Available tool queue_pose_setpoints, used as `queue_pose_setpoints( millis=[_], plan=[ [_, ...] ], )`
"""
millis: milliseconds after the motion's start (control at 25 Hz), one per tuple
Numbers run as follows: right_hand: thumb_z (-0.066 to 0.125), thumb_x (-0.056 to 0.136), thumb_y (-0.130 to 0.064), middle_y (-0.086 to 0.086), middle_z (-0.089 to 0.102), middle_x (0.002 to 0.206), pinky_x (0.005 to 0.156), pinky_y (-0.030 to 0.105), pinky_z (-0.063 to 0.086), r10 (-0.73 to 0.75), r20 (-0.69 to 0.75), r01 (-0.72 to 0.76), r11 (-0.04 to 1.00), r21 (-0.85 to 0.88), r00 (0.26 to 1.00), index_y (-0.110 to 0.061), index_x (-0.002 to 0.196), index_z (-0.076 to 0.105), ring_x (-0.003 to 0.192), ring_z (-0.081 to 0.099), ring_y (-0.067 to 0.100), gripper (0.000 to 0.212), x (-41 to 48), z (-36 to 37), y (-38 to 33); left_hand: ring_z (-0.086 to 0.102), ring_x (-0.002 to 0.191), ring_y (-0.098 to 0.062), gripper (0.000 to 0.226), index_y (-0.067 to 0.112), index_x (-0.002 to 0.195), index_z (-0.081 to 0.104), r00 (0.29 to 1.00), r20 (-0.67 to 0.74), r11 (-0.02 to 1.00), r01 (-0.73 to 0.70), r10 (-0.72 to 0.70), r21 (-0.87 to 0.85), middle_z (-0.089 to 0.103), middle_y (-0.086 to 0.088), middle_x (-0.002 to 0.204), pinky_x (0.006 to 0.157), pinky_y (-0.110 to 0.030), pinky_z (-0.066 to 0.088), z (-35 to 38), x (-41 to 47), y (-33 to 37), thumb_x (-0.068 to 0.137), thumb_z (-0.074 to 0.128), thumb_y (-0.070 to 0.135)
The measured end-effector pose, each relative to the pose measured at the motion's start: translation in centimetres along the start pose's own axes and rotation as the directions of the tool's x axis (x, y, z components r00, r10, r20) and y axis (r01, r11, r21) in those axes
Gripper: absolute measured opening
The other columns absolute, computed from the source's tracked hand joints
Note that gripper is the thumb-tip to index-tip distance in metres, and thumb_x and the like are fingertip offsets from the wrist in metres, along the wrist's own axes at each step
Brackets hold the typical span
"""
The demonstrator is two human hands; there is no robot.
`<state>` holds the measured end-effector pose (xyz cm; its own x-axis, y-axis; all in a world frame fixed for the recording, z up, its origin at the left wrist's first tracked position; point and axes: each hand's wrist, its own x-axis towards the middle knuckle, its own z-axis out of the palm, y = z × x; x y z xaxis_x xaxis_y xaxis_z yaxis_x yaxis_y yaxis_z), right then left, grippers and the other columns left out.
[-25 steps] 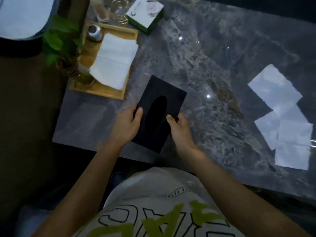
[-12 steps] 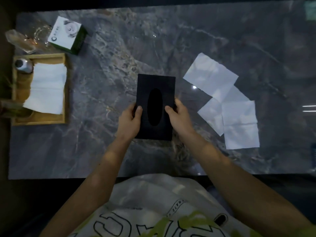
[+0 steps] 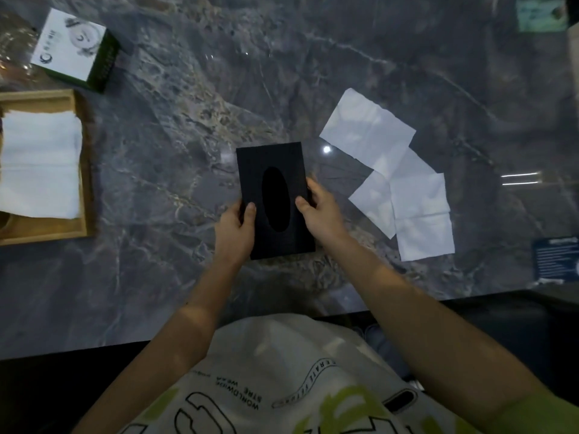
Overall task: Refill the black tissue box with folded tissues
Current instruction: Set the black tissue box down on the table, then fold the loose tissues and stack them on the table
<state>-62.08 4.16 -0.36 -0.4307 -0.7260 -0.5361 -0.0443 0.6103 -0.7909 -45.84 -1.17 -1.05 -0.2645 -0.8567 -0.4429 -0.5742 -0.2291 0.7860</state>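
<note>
The black tissue box [image 3: 272,158] with an oval slot in its top stands at the middle of the grey marble table [image 3: 188,120]. My left hand [image 3: 235,233] grips its left side, thumb on the top face. My right hand [image 3: 319,211] grips the right side the same way. Three white tissues lie flat and overlapping to the right of the box: a far one [image 3: 366,133], a small middle one [image 3: 372,202] and a near one [image 3: 421,220]. A stack of white tissues [image 3: 39,164] rests in a wooden tray at the left.
The wooden tray [image 3: 86,183] sits at the table's left edge. A white and green box [image 3: 75,48] lies at the far left, with glassware beside it. A dark blue card [image 3: 556,261] is at the near right and a green packet [image 3: 540,14] at the far right.
The view has swung right and the box now sits more central and square to me. Both hands keep the same hold on its sides. The tissues have not moved.
</note>
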Motion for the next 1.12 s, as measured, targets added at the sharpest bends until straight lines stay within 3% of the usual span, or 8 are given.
queue_pose_setpoints(
  millis=[320,480,560,640,720,840,1000,1120],
  plan=[
    [0.054,0.098,-0.008,0.005,0.057,0.139,0.108,0.038,0.045,-0.018,0.038,0.017,1.0,0.012,0.999,-0.014,0.147,0.042,0.127,0.055,0.018,0.051,0.2,-0.4,0.8,0.061,0.101,-0.011,0.032,0.01,0.122,0.059,0.998,0.0,0.996,0.057,-0.057,-0.063,0.062,0.004,0.106,0.08,-0.023,0.044,0.5,0.2,-0.6,0.101,0.046,0.029],
    [0.057,0.097,-0.01,0.01,0.057,0.138,0.097,0.017,0.045,0.009,0.096,-0.012,1.0,0.028,0.995,-0.006,0.142,0.046,0.126,0.055,0.02,0.046,1.1,-2.2,0.6,0.061,0.111,-0.025,0.034,0.011,0.13,0.053,0.99,-0.053,0.99,0.128,-0.131,-0.055,0.064,-0.005,0.117,0.091,-0.033,0.048,1.2,0.3,0.1,0.101,0.045,0.027],
    [0.058,0.097,-0.016,0.008,0.058,0.136,0.085,0.006,0.044,0.012,0.067,-0.014,0.999,0.031,0.998,-0.008,0.141,0.047,0.123,0.055,0.014,0.045,1.8,-4.2,0.4,0.057,0.116,-0.028,0.038,0.01,0.135,0.047,0.987,-0.14,0.997,0.077,-0.08,-0.023,0.061,-0.011,0.126,0.1,-0.041,0.045,1.9,0.3,1.4,0.099,0.047,0.024],
    [0.059,0.097,-0.019,0.006,0.06,0.131,0.086,0.012,0.045,-0.013,0.053,0.014,1.0,-0.002,0.999,-0.01,0.137,0.049,0.119,0.059,0.015,0.043,3.3,-7.4,0.1,0.051,0.122,-0.029,0.042,0.005,0.136,0.045,0.957,-0.29,0.999,-0.006,0.015,0.033,0.054,-0.016,0.131,0.106,-0.045,0.04,3.2,0.1,3.6,0.097,0.049,0.021],
    [0.06,0.096,-0.02,0.003,0.062,0.123,0.089,0.016,0.046,-0.088,0.027,0.09,0.992,-0.088,0.996,-0.011,0.133,0.052,0.112,0.061,0.013,0.04,5.0,-11.1,-0.1,0.048,0.121,-0.023,0.041,0.009,0.134,0.045,0.899,-0.412,0.988,-0.118,0.149,0.1,0.051,-0.013,0.131,0.105,-0.035,0.039,5.2,-0.6,6.5,0.096,0.05,0.02],
    [0.059,0.094,-0.019,0.007,0.062,0.123,0.093,0.022,0.046,-0.149,-0.043,0.14,0.976,-0.165,0.988,-0.013,0.133,0.053,0.111,0.059,0.015,0.04,8.1,-16.4,-0.4,0.054,0.104,-0.01,0.034,0.017,0.126,0.05,0.883,-0.397,0.968,-0.236,0.251,0.086,0.055,-0.004,0.121,0.088,-0.019,0.044,9.5,-0.9,11.0,0.093,0.054,0.021],
    [0.061,0.094,-0.018,0.01,0.058,0.131,0.097,0.025,0.042,-0.186,-0.047,0.166,0.946,-0.278,0.981,-0.012,0.136,0.05,0.119,0.056,0.021,0.044,11.8,-20.5,-0.5,0.058,0.09,0.004,0.031,0.021,0.119,0.049,0.947,-0.299,0.944,0.013,-0.117,-0.328,0.059,0.006,0.109,0.078,-0.015,0.047,15.8,1.0,15.6,0.09,0.062,0.022],
    [0.061,0.093,-0.021,0.009,0.054,0.138,0.103,0.029,0.042,-0.18,-0.001,0.167,0.913,-0.373,0.984,-0.01,0.139,0.047,0.125,0.053,0.023,0.049,14.4,-21.9,-0.5,0.057,0.109,-0.016,0.044,0.012,0.129,0.045,0.882,-0.206,0.827,0.283,-0.423,-0.486,0.056,-0.003,0.12,0.089,-0.028,0.046,18.9,3.6,16.6,0.09,0.063,0.018]
  ],
)
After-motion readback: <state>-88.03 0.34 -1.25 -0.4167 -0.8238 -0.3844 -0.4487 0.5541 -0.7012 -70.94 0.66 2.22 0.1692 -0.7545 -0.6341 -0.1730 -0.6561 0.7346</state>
